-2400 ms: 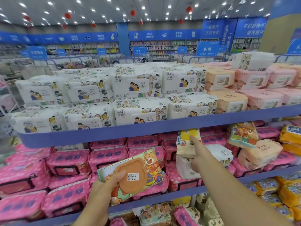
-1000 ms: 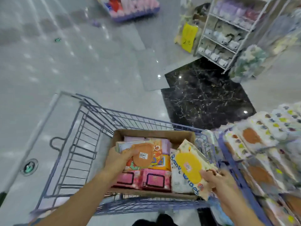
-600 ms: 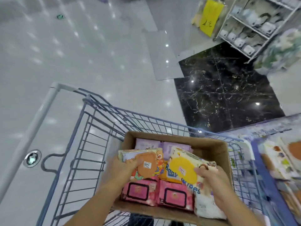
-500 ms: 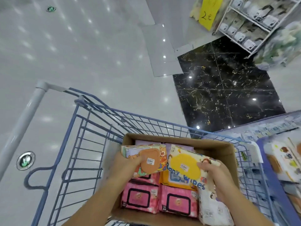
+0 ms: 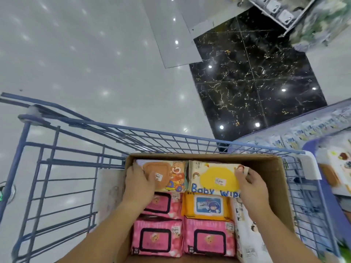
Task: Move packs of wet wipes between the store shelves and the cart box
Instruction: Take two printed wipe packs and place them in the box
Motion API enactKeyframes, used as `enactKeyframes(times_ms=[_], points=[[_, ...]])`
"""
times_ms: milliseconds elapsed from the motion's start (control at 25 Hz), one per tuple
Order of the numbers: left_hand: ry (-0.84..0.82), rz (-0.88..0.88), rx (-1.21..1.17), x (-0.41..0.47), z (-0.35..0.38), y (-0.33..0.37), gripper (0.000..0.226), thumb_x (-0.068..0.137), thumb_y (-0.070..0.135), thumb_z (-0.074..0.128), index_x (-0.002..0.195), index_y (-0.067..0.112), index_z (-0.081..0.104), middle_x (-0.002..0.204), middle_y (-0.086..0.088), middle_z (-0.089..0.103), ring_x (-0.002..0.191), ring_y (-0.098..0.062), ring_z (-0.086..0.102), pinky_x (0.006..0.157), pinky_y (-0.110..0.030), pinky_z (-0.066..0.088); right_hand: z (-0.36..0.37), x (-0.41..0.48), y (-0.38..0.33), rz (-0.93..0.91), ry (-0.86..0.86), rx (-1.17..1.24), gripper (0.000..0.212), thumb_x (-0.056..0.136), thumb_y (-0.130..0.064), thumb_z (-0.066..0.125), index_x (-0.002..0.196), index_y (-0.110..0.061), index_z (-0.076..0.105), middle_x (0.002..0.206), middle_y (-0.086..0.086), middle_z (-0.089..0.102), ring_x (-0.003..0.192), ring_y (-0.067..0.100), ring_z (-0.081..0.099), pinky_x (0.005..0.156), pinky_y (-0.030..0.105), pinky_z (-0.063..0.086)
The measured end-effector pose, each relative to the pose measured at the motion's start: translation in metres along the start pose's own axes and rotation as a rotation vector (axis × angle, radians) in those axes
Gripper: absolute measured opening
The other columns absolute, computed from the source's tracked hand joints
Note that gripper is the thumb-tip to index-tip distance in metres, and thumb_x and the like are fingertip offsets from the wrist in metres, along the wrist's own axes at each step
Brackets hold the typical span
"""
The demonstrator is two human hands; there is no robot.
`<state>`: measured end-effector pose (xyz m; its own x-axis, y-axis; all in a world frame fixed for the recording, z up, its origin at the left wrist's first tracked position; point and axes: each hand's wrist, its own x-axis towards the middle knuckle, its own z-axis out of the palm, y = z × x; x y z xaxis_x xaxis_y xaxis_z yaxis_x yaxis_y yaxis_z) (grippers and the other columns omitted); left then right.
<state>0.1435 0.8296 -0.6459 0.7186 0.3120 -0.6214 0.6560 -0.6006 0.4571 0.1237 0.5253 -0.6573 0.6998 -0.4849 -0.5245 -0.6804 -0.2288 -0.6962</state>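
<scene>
In the box [image 5: 266, 158], far row: bear pack [image 5: 171, 176] left, yellow pack [image 5: 214, 176] right, side by side and touching. Left hand [image 5: 139, 184]: grip curled round the bear pack's left end, thumb on its lid. Right hand [image 5: 250, 185]: grip pinching the yellow pack's right end. Nearer: pink packs [image 5: 156, 238], an orange pack [image 5: 207, 205], and a white pack [image 5: 247, 234] along the right wall. Box sits in a blue cart [image 5: 57, 168].

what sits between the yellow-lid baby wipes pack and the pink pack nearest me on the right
An orange pack with a blue lid, lying flat in the cardboard box; the head view shows it.
</scene>
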Motion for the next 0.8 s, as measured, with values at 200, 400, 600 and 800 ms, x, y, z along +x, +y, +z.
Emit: enactKeyframes(times_ms=[200, 400, 600, 800], points=[[0.079, 0.02, 0.065, -0.005, 0.004, 0.003, 0.07, 0.102, 0.028, 0.056, 0.154, -0.008, 0.025, 0.148, -0.026, 0.038, 0.138, -0.039, 0.038, 0.114, -0.043, 0.032, 0.037, 0.001, -0.011, -0.043, -0.083, -0.026, 0.026, 0.099, -0.052, 0.049, 0.111, -0.032, 0.062, 0.098, -0.004, 0.07, 0.093, 0.016, 0.067, 0.076, 0.036, 0.051], [0.048, -0.036, 0.113, -0.009, -0.008, 0.013, 0.066, 0.103, 0.031, 0.052, 0.151, -0.008, 0.032, 0.148, -0.027, 0.04, 0.137, -0.041, 0.04, 0.114, -0.044, 0.034, 0.026, 0.003, -0.018, 0.047, -0.162, -0.244, 0.043, 0.103, -0.052, 0.04, 0.117, -0.017, 0.06, 0.105, 0.005, 0.067, 0.099, 0.024, 0.062, 0.082, 0.036, 0.046], [-0.049, 0.118, -0.164, -0.059, -0.017, 0.042, 0.022, 0.101, 0.021, 0.047, 0.089, 0.019, 0.065, 0.1, -0.003, 0.058, 0.097, -0.021, 0.058, 0.085, -0.031, 0.047, -0.004, -0.046, -0.026, 0.058, -0.28, -0.232, 0.044, 0.102, -0.048, 0.042, 0.117, -0.013, 0.064, 0.112, 0.008, 0.069, 0.103, 0.024, 0.064, 0.096, 0.045, 0.051], [-0.362, 0.138, -0.202, -0.115, -0.013, 0.069, 0.045, 0.106, 0.034, 0.048, 0.148, 0.017, 0.048, 0.143, 0.005, 0.048, 0.124, -0.012, 0.045, 0.1, -0.026, 0.031, -0.039, -0.109, -0.05, 0.081, -0.263, -0.091, 0.037, 0.1, -0.053, 0.042, 0.121, -0.028, 0.06, 0.115, -0.009, 0.067, 0.108, 0.012, 0.062, 0.099, 0.038, 0.049]])
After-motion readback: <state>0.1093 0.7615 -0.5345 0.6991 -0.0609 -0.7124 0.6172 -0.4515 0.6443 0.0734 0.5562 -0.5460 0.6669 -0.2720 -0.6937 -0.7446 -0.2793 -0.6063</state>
